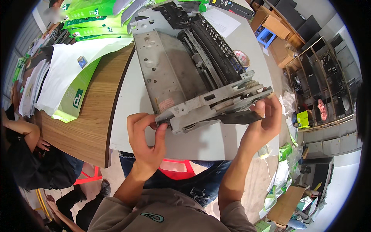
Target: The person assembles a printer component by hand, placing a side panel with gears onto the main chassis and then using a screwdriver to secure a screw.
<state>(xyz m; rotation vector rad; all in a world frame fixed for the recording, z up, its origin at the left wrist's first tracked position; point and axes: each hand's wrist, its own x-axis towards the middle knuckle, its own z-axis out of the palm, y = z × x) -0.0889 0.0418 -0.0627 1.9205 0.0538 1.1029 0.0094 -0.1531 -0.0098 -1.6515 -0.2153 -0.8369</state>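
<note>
White bench (129, 96): metal machine frame (164, 73) positioned over it | long axis directed away, angled leftward | near-left corner pinched by left-hand grip (146, 149) | near-right end pinched by right-hand grip (264, 129)

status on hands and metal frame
Left hand pinching metal frame at near left corner; right hand gripping its right end. White table beneath. Tape roll close on right.

Bright, even light fell seemingly from above, leaving soft shadows on the white tabletop (133, 89) under the printer chassis (166, 73) and nearly bleaching the paper sheet (62, 69). The centre looked crisp; the far shelving rack (328, 123) was softer and bowed by fisheye distortion, within black, vignetted corners.
</note>
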